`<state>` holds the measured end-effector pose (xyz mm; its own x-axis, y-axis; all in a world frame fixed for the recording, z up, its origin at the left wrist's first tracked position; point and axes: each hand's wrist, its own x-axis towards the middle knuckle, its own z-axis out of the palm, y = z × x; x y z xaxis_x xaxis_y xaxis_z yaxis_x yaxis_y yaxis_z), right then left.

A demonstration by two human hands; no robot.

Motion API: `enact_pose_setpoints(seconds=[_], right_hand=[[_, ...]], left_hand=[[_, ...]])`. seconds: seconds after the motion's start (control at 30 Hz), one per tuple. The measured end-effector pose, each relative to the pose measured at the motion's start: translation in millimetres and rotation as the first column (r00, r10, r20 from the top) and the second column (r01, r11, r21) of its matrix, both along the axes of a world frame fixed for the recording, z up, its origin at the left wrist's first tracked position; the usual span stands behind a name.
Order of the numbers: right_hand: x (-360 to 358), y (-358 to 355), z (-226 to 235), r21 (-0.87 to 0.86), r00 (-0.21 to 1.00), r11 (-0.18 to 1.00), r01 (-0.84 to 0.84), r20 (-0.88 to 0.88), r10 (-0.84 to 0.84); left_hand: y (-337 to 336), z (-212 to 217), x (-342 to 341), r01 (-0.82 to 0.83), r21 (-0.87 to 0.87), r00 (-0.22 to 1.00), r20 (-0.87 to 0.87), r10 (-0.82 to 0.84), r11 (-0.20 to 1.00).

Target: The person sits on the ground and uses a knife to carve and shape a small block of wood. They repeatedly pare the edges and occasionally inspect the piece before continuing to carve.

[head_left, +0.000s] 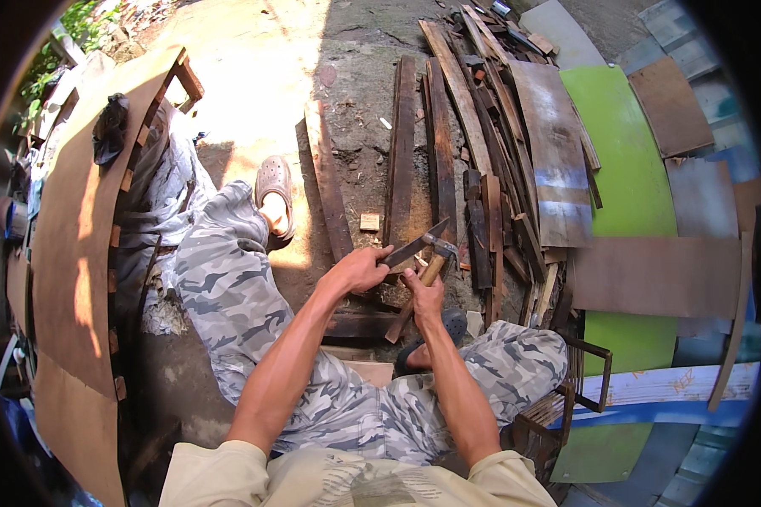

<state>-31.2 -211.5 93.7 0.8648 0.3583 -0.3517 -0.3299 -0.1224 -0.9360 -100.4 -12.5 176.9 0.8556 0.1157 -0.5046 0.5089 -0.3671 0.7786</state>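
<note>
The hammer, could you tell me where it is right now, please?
In the head view the hammer is just right of centre, gripped in the right hand, its head touching the dark blade held by the left hand.

One grey-headed, wooden-handled hammer (431,258) and one dark flat metal blade (416,247) are counted beside it; two grey perforated rubber clogs (274,193) are seen left of it.

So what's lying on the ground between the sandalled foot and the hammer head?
In the head view, a long dark plank and a small wooden block lie between foot and hammer head.
</note>
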Motion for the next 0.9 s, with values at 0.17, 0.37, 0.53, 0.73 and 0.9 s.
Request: enact_pose_setpoints(seconds=[0.17,0.37,0.53,0.73,0.9], right_hand=[[3,7,2,-0.004,1.000,1.000,-0.002,0.000,0.002],[11,-2,-7,-0.007,0.999,0.999,0.044,0.010,-0.044],[14,-6,-1,0.013,0.998,0.998,0.060,-0.030,-0.060],[14,0,5,0.000,0.999,0.999,0.042,-0.026,-0.042],[18,-5,2,0.024,0.997,0.997,0.079,-0.010,-0.079]], left_hand=[[6,-17,-13,0.030,0.101,0.991,0.124,-0.043,0.994],[1,-4,-17,0.024,0.198,0.994,0.099,-0.045,0.980],[-4,1,-19,0.006,0.122,0.999,-0.045,0.000,0.992],[0,-31,-29,-0.193,-0.026,0.979,0.056,0.195,0.981],[7,-2,-26,-0.107,0.124,0.992,0.076,0.099,0.986]])
